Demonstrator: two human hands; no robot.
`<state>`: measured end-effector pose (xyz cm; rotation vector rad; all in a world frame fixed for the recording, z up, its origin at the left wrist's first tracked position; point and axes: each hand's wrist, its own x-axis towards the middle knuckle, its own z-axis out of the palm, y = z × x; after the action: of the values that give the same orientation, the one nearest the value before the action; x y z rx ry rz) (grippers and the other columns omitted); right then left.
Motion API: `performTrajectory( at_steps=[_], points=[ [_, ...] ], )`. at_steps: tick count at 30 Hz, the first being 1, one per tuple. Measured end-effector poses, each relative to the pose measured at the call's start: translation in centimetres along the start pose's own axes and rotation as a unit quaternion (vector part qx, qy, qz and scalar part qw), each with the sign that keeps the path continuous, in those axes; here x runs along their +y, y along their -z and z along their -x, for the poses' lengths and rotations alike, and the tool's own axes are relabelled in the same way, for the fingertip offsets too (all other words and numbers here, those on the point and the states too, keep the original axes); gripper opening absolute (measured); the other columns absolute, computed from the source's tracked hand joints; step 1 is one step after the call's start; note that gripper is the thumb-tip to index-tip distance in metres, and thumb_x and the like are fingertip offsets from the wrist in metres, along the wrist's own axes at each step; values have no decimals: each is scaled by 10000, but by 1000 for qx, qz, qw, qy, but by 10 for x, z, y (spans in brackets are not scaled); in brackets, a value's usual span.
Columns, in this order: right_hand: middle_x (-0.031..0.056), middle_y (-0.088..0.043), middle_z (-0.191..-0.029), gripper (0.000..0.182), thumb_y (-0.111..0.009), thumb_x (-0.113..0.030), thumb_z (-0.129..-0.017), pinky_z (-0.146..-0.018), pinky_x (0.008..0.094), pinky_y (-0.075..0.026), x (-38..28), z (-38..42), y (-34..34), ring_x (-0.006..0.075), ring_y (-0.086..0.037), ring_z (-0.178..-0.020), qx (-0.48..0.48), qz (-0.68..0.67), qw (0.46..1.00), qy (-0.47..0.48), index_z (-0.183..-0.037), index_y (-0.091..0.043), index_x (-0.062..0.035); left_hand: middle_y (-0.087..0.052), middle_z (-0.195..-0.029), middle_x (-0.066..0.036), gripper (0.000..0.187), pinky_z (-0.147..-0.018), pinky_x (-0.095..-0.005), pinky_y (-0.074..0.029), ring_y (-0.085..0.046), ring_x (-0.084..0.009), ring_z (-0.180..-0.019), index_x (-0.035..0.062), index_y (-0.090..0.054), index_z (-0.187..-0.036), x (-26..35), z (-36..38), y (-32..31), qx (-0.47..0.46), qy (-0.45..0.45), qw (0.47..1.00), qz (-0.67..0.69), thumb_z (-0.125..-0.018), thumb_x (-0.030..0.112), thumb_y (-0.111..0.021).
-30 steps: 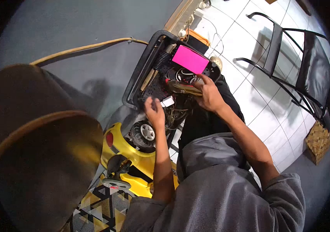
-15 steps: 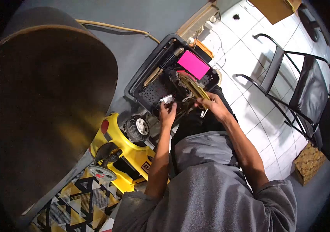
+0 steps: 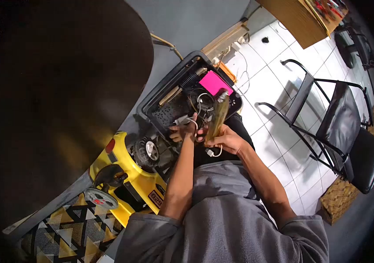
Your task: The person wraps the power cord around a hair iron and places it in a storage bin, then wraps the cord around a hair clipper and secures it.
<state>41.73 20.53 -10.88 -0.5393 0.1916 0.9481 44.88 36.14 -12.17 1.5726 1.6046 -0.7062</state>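
My left hand is closed at the near side of a black plastic basket, its fingers around a white charger plug. A white cable loops beside those fingers. In my right hand is a long, flat, yellowish-green piece, blurred and standing up over the basket, whose exact kind I cannot tell. A white cable end dangles below that hand. Inside the basket lie a bright pink card, a black coiled cord and tangled dark cables.
A yellow ride-on toy car stands at the left beside a large dark rounded surface. Black metal-framed chairs are on the white tiles at the right. A cardboard box is at the top, with wall plugs near it.
The yellowish-green piece has swung more upright, and my right hand has come closer to the left. My left hand has shifted left and lower with the white plug. The view has moved slightly.
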Motion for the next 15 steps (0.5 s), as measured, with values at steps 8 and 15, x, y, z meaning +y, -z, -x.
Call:
performTrajectory(
  at_steps=[8, 15],
  points=[
    [48, -624, -989, 430, -640, 17, -720, -750, 267, -500, -4, 1, 12, 140, -601, -887, 120, 261, 955, 68, -1140, -557, -22, -680, -1060, -160, 539, -852, -405, -475, -640, -346, -999, 30, -623, -1115, -44, -140, -70, 63, -362, 920, 135, -756, 414, -745],
    [7, -589, -858, 330, -629, -238, -897, -648, 269, -464, -5, -30, -27, 96, -564, -736, 174, 364, 907, 116, -1143, -555, -32, -656, -1084, -91, 497, -848, -300, -454, -611, -186, -994, 51, -532, -1301, -64, -161, -68, -155, -349, 866, 324, -868, 278, -623]
  ],
)
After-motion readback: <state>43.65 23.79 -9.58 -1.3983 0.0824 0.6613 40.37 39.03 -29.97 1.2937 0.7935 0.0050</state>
